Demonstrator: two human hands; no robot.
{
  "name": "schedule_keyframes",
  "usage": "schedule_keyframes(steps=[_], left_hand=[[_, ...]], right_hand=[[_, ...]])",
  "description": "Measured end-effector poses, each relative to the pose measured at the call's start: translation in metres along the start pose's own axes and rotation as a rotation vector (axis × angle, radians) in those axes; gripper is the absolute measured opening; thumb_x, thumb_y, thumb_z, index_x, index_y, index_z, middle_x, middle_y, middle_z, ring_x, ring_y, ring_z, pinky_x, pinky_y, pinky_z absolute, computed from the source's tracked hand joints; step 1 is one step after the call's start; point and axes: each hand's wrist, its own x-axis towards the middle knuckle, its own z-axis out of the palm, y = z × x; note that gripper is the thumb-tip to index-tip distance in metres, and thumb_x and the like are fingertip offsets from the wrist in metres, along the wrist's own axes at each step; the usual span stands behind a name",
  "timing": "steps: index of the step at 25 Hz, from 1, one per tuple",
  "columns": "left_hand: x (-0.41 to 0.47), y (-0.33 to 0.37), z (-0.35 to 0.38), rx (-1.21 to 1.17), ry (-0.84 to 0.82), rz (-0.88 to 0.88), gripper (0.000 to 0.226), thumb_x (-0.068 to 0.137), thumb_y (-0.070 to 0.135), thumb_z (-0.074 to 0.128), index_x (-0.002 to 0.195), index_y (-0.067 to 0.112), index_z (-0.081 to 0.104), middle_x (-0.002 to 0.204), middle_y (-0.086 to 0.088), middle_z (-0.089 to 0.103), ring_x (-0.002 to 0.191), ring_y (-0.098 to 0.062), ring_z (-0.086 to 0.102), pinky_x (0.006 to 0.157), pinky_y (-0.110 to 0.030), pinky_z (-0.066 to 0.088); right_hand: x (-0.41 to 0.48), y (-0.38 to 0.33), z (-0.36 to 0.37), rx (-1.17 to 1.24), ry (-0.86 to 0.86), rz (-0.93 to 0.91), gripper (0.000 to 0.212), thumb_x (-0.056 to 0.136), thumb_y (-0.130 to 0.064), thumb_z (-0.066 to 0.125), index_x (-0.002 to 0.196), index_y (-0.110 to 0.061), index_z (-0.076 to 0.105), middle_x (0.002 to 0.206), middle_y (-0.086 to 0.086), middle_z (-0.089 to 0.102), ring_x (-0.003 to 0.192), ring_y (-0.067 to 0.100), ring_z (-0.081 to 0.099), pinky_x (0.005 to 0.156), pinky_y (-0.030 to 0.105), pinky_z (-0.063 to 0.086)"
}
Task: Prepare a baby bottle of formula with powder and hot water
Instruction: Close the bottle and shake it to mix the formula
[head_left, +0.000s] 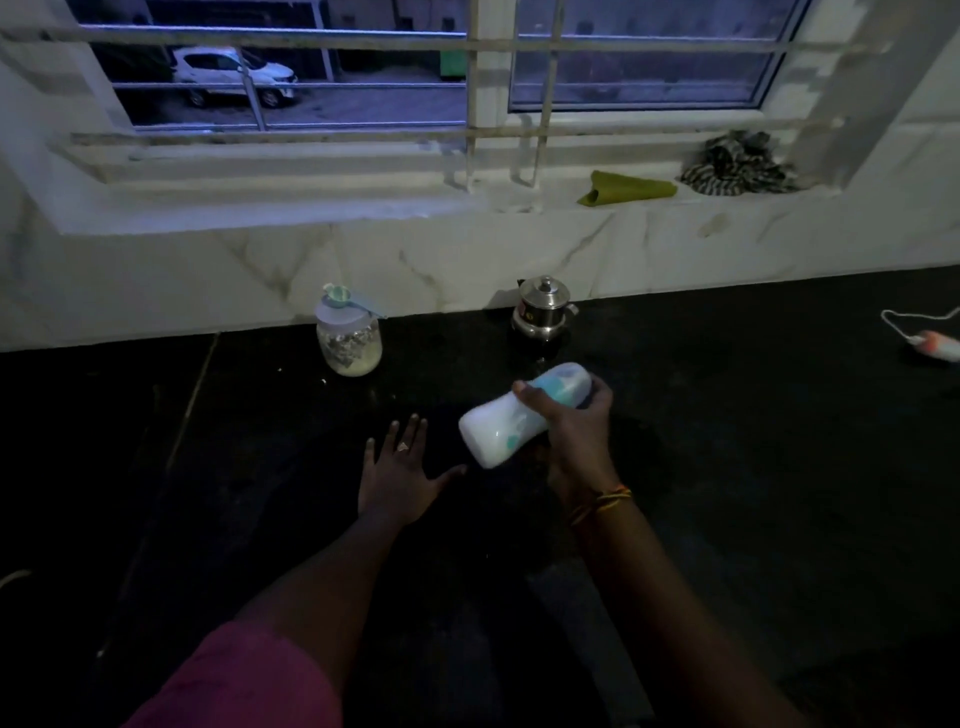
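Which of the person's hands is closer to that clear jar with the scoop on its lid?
Left. The left hand lies open on the counter below the jar; the right hand, holding the baby bottle, is farther right.

Table (727, 467) showing dark, polished, stone-like. Baby bottle (511, 423) looking milky translucent plastic, smooth. Formula jar (349, 340) appearing clear, glossy, with pale plastic lid (340, 313). Small kettle (543, 310) gleaming as shiny steel. Wall tiles (441, 265) shining glossy, marble-veined. Green cloth (628, 188) and striped rag (740, 166) lying soft, matt on sill.
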Motion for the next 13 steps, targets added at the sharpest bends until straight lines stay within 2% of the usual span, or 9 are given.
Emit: schedule_keyframes(steps=[2, 5, 9, 13], left_hand=[[-0.001, 0.000, 0.000, -0.001, 0.011, -0.008, 0.092, 0.080, 0.076, 0.028, 0.149, 0.020, 0.005, 0.159, 0.005, 0.003, 0.146, -0.017, 0.000, 0.117, -0.046, 0.002], [-0.001, -0.001, 0.000, 0.015, 0.004, 0.021, 0.087, 0.084, 0.068, 0.034, 0.149, 0.020, 0.004, 0.159, 0.004, 0.002, 0.146, -0.017, -0.001, 0.118, -0.047, 0.003], [0.000, 0.002, 0.000, -0.017, 0.032, -0.025, 0.091, 0.080, 0.075, 0.032, 0.149, 0.021, 0.008, 0.159, 0.007, 0.005, 0.146, -0.016, 0.002, 0.117, -0.046, 0.003], [-0.002, 0.000, 0.001, -0.023, 0.024, 0.005, 0.090, 0.081, 0.073, 0.033, 0.149, 0.021, 0.007, 0.159, 0.006, 0.005, 0.146, -0.017, 0.001, 0.118, -0.047, 0.003]], right_hand=[[0.002, 0.001, -0.002, 0.024, 0.030, -0.004, 0.068, 0.068, -0.005, 0.077, 0.114, -0.031, 0.034, 0.098, -0.002, 0.052, 0.087, 0.019, 0.059, 0.085, 0.050, 0.054], [-0.003, 0.006, -0.008, -0.056, -0.064, 0.087, 0.066, 0.068, -0.003, 0.077, 0.114, -0.028, 0.036, 0.099, -0.001, 0.051, 0.087, 0.019, 0.058, 0.086, 0.051, 0.053], [0.003, 0.006, -0.013, 0.071, 0.072, 0.003, 0.074, 0.067, -0.005, 0.078, 0.122, -0.029, 0.035, 0.103, -0.001, 0.054, 0.091, 0.022, 0.061, 0.081, 0.050, 0.055], [0.000, 0.012, -0.015, 0.012, -0.031, 0.052, 0.071, 0.067, -0.001, 0.076, 0.118, -0.030, 0.036, 0.102, -0.001, 0.053, 0.090, 0.020, 0.060, 0.085, 0.050, 0.054]])
